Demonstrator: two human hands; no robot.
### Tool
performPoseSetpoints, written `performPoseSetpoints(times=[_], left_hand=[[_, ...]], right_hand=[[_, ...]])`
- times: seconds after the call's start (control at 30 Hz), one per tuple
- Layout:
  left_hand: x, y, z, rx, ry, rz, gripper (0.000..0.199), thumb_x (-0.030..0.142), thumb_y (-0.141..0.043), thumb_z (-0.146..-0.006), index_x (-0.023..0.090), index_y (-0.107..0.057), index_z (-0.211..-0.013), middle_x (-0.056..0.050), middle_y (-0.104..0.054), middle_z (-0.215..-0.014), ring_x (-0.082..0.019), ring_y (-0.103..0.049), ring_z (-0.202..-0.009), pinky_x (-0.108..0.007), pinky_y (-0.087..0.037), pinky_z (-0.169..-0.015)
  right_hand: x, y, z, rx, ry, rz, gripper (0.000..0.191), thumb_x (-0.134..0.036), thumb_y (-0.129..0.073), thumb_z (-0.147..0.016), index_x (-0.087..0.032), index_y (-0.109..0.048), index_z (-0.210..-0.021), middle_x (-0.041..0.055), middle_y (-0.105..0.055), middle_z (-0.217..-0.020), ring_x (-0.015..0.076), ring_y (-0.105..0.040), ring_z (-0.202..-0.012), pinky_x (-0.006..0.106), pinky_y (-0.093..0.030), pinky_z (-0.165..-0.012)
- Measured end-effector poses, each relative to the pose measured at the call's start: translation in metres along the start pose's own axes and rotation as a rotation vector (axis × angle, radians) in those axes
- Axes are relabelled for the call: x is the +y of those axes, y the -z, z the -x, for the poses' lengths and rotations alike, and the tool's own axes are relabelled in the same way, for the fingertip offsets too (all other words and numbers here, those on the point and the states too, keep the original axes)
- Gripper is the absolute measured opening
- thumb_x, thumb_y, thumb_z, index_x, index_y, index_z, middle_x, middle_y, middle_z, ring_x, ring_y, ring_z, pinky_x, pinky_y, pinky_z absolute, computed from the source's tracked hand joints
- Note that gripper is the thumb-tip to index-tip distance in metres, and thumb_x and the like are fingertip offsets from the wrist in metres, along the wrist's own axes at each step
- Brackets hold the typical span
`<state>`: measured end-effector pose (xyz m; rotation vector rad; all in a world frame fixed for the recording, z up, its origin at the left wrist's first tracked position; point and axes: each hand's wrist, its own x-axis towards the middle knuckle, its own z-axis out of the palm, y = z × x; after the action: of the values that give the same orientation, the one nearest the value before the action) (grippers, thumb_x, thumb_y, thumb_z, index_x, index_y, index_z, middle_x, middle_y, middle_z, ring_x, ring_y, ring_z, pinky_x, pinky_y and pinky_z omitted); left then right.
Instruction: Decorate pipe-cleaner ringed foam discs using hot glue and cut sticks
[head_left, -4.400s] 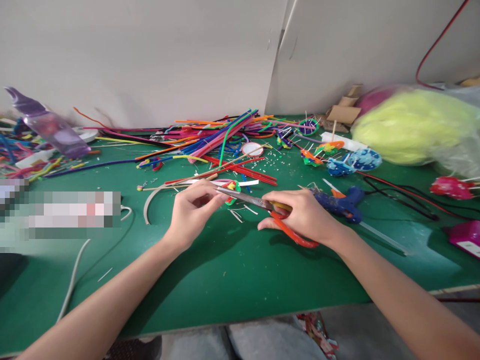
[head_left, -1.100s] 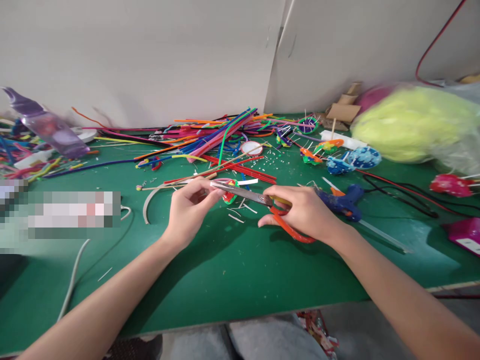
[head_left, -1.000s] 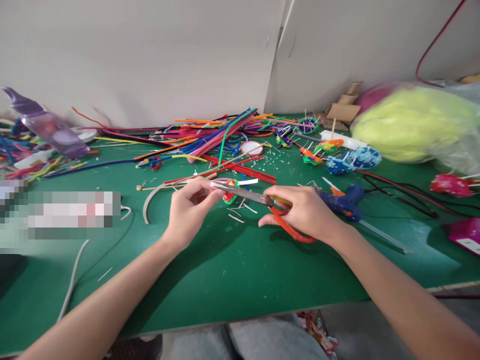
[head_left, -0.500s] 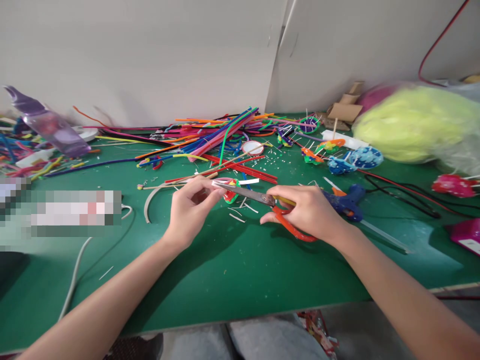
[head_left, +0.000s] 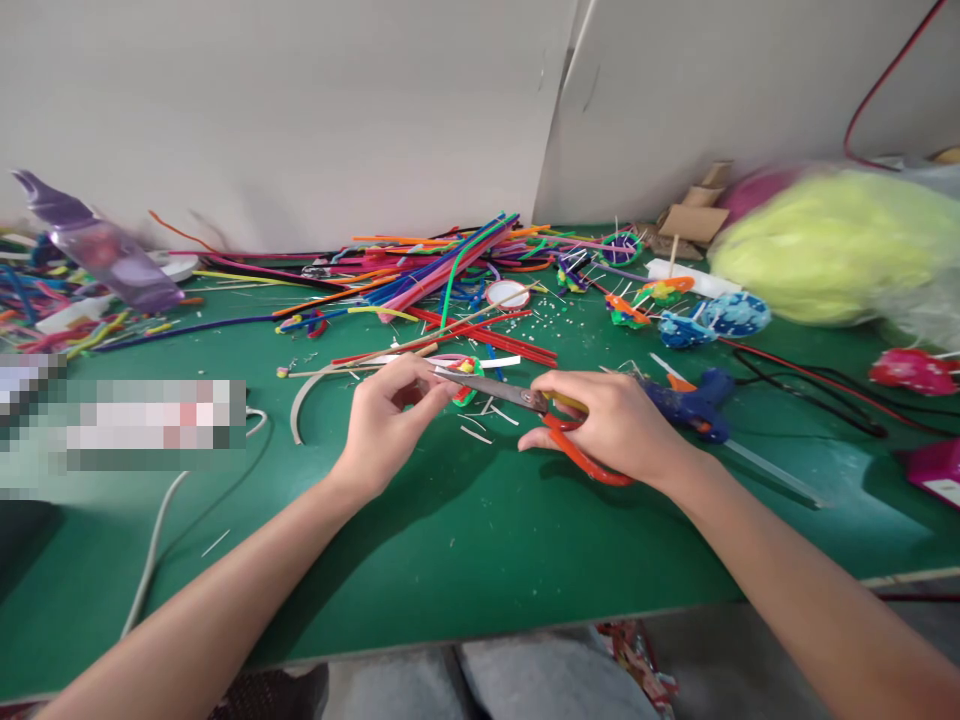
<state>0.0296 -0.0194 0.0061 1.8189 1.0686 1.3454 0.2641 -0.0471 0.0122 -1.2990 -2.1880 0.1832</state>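
Between the thumb and fingers of my left hand [head_left: 386, 420] is a small white strip [head_left: 438, 370], mostly hidden by the fingertips. My right hand [head_left: 611, 415] grips scissors [head_left: 510, 393] with red-orange handles. Their blades point left, and the tips meet the white strip at my left fingertips. Whether the blades are parted is hard to make out. Just behind the blades lies a small red, yellow and green pipe-cleaner piece [head_left: 468, 385], with a loose white strip [head_left: 502, 362] beside it. Thin white offcuts [head_left: 476, 435] lie on the green table [head_left: 465, 560] below.
A heap of coloured pipe cleaners [head_left: 450, 265] lies along the wall. To the right are a blue glue gun [head_left: 701, 400], blue fuzzy pieces [head_left: 724, 315] and a bag of yellow material [head_left: 825, 245]. A purple bottle [head_left: 112, 255] leans at left, above a white cable [head_left: 154, 550].
The view has shifted very slightly. My left hand has moved a touch to the right, with the scissor tips still at the white strip. Nothing has been let go.
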Motion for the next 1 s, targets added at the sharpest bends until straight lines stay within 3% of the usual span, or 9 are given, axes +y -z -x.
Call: performPoseSetpoints(times=[0.67,1.0], left_hand=[[0.0047,0.0024,-0.0022,-0.056,-0.013,-0.102,0.018,0.027,-0.067,-0.077,0.017,-0.063,-0.063,-0.001,-0.059,-0.066,-0.012,-0.048,-0.058,-0.025,-0.037,-0.051],[0.0036,0.0013,-0.0014,-0.05,0.022,-0.051,0.015,0.03,-0.07,-0.076,0.018,-0.066,-0.068,0.0,-0.062,-0.068,-0.011,-0.049,-0.059,-0.025,-0.038,-0.052]], right_hand=[[0.0016,-0.0002,0.0006,0.0,0.017,-0.005,0.042,-0.055,-0.077,-0.065,-0.019,-0.066,-0.084,-0.0032,-0.064,-0.07,0.0102,-0.053,-0.057,0.023,-0.037,-0.055],[0.0034,0.0024,0.0013,0.004,-0.007,-0.02,0.042,-0.057,-0.075,-0.067,-0.02,-0.065,-0.084,-0.0034,-0.06,-0.064,0.0109,-0.049,-0.054,0.024,-0.036,-0.053]])
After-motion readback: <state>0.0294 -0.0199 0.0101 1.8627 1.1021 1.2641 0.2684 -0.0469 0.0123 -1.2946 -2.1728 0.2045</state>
